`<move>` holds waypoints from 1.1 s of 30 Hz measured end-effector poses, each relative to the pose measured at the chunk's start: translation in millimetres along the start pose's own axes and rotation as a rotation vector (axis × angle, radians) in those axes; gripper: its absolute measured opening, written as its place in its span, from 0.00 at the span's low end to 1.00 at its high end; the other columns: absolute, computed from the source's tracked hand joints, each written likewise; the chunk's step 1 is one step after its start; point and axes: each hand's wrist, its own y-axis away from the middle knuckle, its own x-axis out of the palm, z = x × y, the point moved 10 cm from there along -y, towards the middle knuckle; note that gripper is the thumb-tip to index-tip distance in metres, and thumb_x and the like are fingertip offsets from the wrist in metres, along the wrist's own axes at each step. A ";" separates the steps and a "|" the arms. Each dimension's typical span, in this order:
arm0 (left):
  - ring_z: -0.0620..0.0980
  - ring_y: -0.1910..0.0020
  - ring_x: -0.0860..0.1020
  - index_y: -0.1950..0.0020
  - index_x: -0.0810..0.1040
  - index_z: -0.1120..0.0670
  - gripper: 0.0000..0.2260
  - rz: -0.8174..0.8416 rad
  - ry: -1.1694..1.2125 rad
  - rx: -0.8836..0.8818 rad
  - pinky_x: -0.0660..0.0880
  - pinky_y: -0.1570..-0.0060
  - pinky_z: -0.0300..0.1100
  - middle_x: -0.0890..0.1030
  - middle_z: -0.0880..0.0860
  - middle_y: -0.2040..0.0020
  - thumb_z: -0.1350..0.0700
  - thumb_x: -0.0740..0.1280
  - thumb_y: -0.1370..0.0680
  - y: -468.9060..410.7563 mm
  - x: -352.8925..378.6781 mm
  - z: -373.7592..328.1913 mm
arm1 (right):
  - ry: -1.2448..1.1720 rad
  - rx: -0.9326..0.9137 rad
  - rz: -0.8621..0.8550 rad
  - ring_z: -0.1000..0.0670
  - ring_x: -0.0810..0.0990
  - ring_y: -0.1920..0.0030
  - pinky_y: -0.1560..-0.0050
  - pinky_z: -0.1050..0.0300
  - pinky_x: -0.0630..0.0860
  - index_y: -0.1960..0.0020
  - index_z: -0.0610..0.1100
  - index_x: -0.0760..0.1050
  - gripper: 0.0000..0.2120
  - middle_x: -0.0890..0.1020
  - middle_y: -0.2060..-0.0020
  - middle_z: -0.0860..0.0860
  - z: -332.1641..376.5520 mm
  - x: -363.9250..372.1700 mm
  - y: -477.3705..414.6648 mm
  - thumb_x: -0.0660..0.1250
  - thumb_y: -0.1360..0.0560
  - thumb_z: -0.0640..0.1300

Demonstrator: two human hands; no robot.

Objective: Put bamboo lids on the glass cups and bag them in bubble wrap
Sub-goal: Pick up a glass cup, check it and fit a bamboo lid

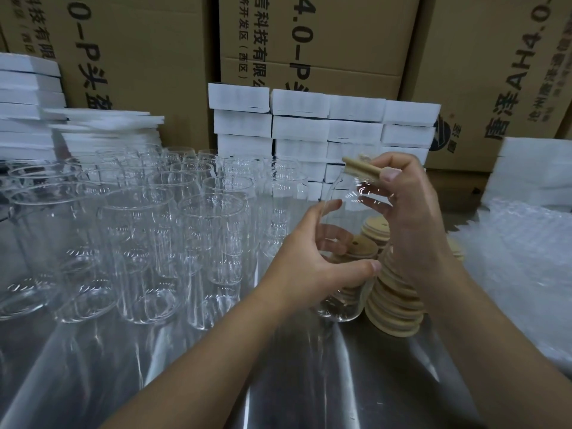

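Bamboo lid (361,168) meets glass at the mouth of the one glass cup (346,218) being worked on, held over the middle of the worktop (309,385). The cup leans with its mouth away from the person. The lid sits at a slant on the rim, so it looks only partly seated. The right hand (405,212) pinches the lid between thumb and curled fingers, probably so it can be pressed and twisted home. The left hand (312,264) wraps thumb and fingers round the cup's lower half, bracing it against that push. Whether the base touches the worktop cannot be told.

Just right of the cup stands a leaning stack of lids (393,305), with more lids loose behind it. They lie within easy reach of the hand that fits them.

The unlidded glass cups (139,227) crowd the left half of the worktop back to its far edge, on the side of the hand that takes them up.

Bubble wrap (520,258) lies heaped along the right edge, likely ready for bagging once the lid is on.

Stacked white foam boxes (325,125) line the back edge, with printed cardboard cartons (309,41) behind them.
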 end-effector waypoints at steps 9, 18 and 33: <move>0.41 0.53 0.81 0.41 0.67 0.31 0.35 -0.002 -0.033 0.008 0.74 0.57 0.38 0.82 0.43 0.52 0.39 0.77 0.44 0.5 -0.2 0.7 | 0.071 -0.087 -0.004 0.53 0.74 0.59 0.58 0.63 0.74 0.57 0.52 0.75 0.13 0.76 0.66 0.59 6.5 -2.2 -0.3 0.60 0.36 0.57; 0.40 0.52 0.81 0.42 0.65 0.27 0.35 -0.023 -0.088 0.022 0.74 0.56 0.38 0.82 0.39 0.53 0.37 0.76 0.44 2.1 -0.3 0.9 | 0.061 -0.111 0.044 0.54 0.74 0.57 0.55 0.65 0.74 0.58 0.51 0.74 0.13 0.75 0.63 0.56 6.7 2.4 1.1 0.59 0.36 0.57; 0.34 0.40 0.74 0.36 0.58 0.25 0.40 -0.333 -0.242 0.094 0.75 0.39 0.43 0.75 0.35 0.43 0.36 0.75 0.43 37.4 -39.0 0.5 | 0.031 -0.151 0.272 0.60 0.79 0.45 0.47 0.67 0.74 0.42 0.53 0.73 0.16 0.80 0.48 0.64 3.0 47.1 28.0 0.59 0.29 0.54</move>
